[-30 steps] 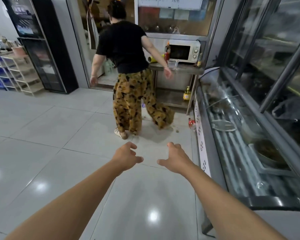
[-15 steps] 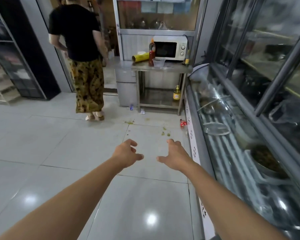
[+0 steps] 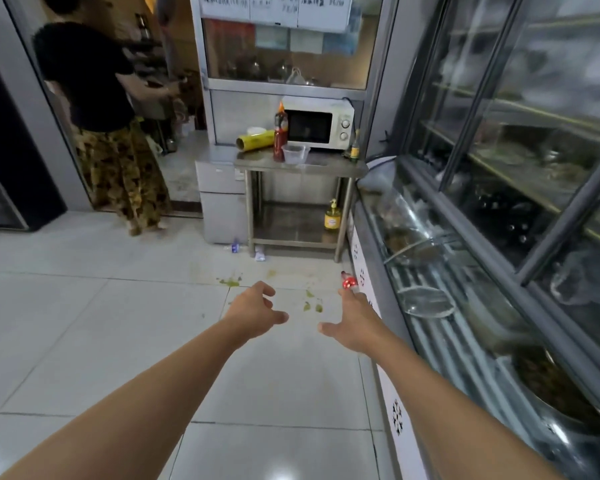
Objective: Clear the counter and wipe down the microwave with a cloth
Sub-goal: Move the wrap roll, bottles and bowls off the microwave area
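Observation:
A white microwave (image 3: pixel 321 124) stands at the back of a steel counter (image 3: pixel 336 167) straight ahead, some way off. On the counter sit a yellow roll of film (image 3: pixel 255 139), a red sauce bottle (image 3: pixel 280 135), a clear plastic tub (image 3: pixel 295 153) and a small dark bottle (image 3: pixel 355 149). My left hand (image 3: pixel 255 311) and my right hand (image 3: pixel 355 322) reach forward over the tiled floor with fingers loosely spread, holding nothing. No cloth is in view.
A person in a black top (image 3: pixel 99 109) stands in the doorway at left. A glass food display case (image 3: pixel 465 271) runs along my right. Green spills (image 3: pixel 230 281) and a red bottle (image 3: pixel 349 284) lie on the floor. A yellow bottle (image 3: pixel 332 216) sits on the lower shelf.
I have moved closer to the counter and microwave. The person has stepped left from the counter into the doorway. My hands stay outstretched and empty.

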Demonstrator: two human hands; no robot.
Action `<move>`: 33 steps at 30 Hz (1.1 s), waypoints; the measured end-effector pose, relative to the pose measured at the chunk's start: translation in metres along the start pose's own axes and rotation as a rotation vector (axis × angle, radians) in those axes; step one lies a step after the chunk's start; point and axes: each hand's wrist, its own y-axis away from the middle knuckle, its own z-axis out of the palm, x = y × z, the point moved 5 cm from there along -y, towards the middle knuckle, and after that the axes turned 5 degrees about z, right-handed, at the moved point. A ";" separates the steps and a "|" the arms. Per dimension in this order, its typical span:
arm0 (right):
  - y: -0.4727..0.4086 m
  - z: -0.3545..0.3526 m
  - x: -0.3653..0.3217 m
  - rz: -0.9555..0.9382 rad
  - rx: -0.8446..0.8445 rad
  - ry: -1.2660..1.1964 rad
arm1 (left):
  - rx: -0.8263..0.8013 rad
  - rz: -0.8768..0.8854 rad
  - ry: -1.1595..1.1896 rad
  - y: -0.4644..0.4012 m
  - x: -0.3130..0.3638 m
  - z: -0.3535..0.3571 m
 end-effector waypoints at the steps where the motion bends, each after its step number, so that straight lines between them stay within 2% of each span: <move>1: -0.013 -0.004 -0.006 0.002 0.012 -0.005 | -0.011 0.013 0.001 -0.016 0.003 -0.005; 12: -0.149 -0.048 -0.030 0.018 0.085 -0.040 | -0.029 0.068 -0.046 -0.161 0.041 -0.028; 25: -0.363 -0.132 -0.019 -0.085 0.049 -0.009 | 0.087 0.056 -0.057 -0.342 0.119 -0.010; 33: -0.465 -0.172 -0.028 -0.148 0.042 -0.012 | 0.129 0.023 -0.044 -0.434 0.151 -0.014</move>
